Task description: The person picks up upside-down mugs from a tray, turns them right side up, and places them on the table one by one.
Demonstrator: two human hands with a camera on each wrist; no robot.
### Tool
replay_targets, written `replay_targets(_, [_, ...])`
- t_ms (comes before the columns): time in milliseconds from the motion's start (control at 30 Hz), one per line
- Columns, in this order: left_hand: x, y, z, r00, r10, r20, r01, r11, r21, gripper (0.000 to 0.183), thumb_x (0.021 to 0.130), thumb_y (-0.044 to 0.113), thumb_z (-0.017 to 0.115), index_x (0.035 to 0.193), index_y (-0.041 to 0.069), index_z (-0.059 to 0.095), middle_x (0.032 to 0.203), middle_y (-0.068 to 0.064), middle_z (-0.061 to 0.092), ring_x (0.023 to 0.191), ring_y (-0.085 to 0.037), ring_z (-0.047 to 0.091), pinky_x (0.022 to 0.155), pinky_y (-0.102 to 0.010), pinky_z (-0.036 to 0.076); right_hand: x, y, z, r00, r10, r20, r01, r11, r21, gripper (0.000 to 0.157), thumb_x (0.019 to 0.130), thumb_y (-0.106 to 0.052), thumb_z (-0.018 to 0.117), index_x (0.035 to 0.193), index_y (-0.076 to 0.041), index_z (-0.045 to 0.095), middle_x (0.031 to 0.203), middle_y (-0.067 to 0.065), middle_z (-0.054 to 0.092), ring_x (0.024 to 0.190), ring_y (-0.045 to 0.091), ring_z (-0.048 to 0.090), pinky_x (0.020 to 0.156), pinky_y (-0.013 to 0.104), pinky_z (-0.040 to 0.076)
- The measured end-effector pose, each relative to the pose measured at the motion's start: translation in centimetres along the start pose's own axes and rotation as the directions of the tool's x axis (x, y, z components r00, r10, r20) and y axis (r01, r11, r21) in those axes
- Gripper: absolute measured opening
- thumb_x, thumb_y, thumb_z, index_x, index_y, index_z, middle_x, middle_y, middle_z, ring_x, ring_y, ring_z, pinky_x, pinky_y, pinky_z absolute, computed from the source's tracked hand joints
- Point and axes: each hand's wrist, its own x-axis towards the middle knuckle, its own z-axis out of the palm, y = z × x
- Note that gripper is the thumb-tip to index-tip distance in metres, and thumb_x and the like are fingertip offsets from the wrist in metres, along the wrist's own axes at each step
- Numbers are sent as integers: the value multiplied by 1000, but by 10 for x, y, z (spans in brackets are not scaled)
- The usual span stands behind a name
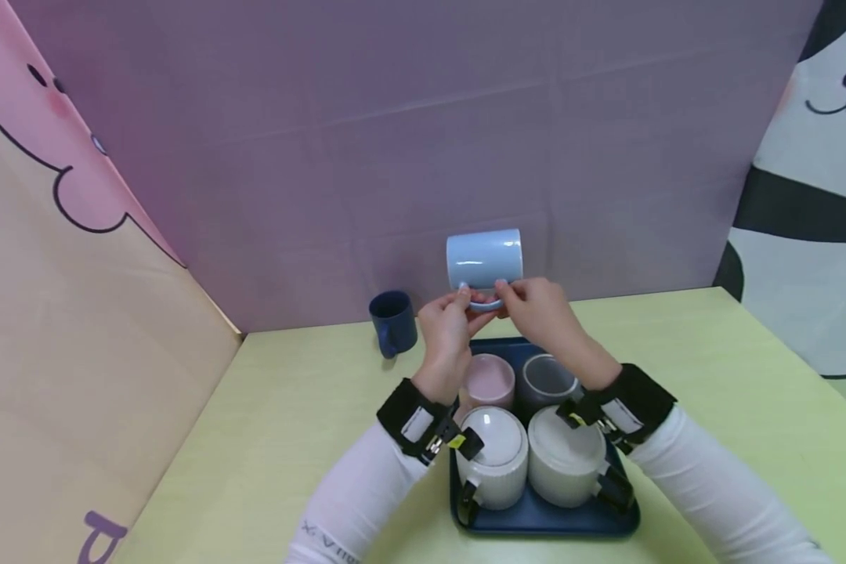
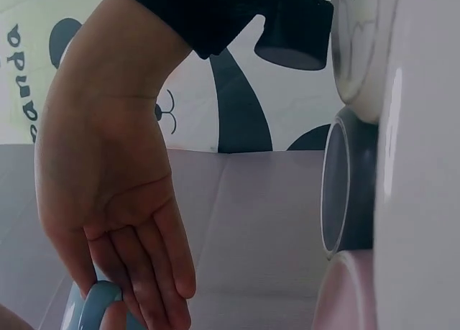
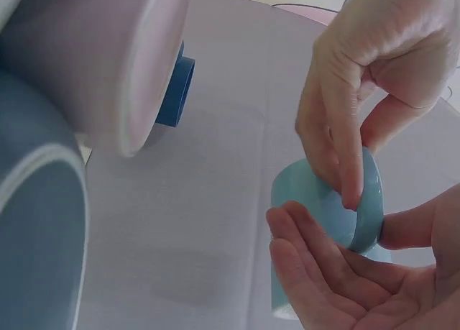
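Note:
A light blue mug [image 1: 485, 258] is held up on its side beyond the tray, its handle [image 3: 370, 208] turned toward me. My left hand [image 1: 446, 333] pinches one end of that handle between thumb and fingers. At the other end, my right hand [image 1: 546, 317] grips it with the thumb on the outside and the fingers reaching inside the loop. In the left wrist view, the left hand [image 2: 115, 186] has its longer fingers stretched alongside the mug. The mug's mouth is hidden in the head view.
Below my forearms lies a dark blue tray [image 1: 546, 532] with a pink cup [image 1: 489, 380], a grey mug [image 1: 550, 380] and two white lidded mugs [image 1: 500, 466]. A navy mug [image 1: 393, 317] stands on the table left of the tray, near the purple backdrop [image 1: 310, 196].

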Motion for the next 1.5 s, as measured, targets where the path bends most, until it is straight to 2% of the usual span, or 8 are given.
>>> replay_targets(267, [1,-1,-2,999,28,-26,-25,991,128,22,97,12,54,99,-5,67,83,-10,66,68,-12,63,74,-29,57,3,8,6,996,75,38,-81,976,204,45,101,-33,43,108,4,67,94,19,71,85,28,70,77,39,57])
replay_targets(533, [3,-3,-3,993,104,-61,-82,955,286,23,94,17,60,96,-2,71,95,-12,69,79,-14,62,78,-33,54,5,11,10,986,135,102,-165,895,415,46,102,-31,41,115,8,61,107,25,67,99,34,67,82,38,55])
replay_targets(667, [3,-3,-2,992,99,-72,-74,953,295,21,92,16,62,97,-2,71,95,-11,68,78,-14,62,77,-32,54,4,9,8,971,170,167,-234,818,526,50,103,-32,39,126,10,51,121,28,60,110,34,62,90,37,51])
replay_targets(767, [3,-4,-2,994,84,-67,-60,951,303,22,93,18,60,99,0,71,96,-10,68,80,-14,63,76,-31,54,2,7,7,956,190,224,-292,708,643,50,103,-30,37,132,11,45,125,25,56,104,22,65,94,33,49])
replay_targets(900, [2,-6,-4,996,62,-62,-42,957,287,22,94,17,58,100,-1,71,94,-9,68,80,-15,64,75,-31,54,0,5,8,950,184,253,-313,550,774,48,103,-24,36,134,12,41,108,6,62,93,4,63,95,29,47])
replay_targets(1033, [1,-6,-3,996,53,-66,-34,963,267,22,94,14,58,100,-3,70,91,-7,67,75,-12,63,74,-31,54,-2,2,9,952,181,248,-304,454,838,46,103,-22,37,133,12,41,93,-5,66,93,3,64,96,28,47])
replay_targets(1167, [1,-6,-3,997,46,-62,-29,966,257,22,94,14,57,100,-3,70,90,-6,66,74,-11,62,74,-32,54,-4,-2,9,951,200,238,-301,397,867,38,103,-21,38,125,8,48,91,-4,67,93,5,65,98,30,45])
replay_targets(1500, [2,-8,-3,999,-1,-53,14,969,245,22,95,13,56,103,-2,69,93,-8,68,75,-13,63,83,-40,53,-6,-10,11,933,274,231,-315,316,895,23,103,-21,36,104,-2,50,96,1,54,92,8,60,105,31,39])
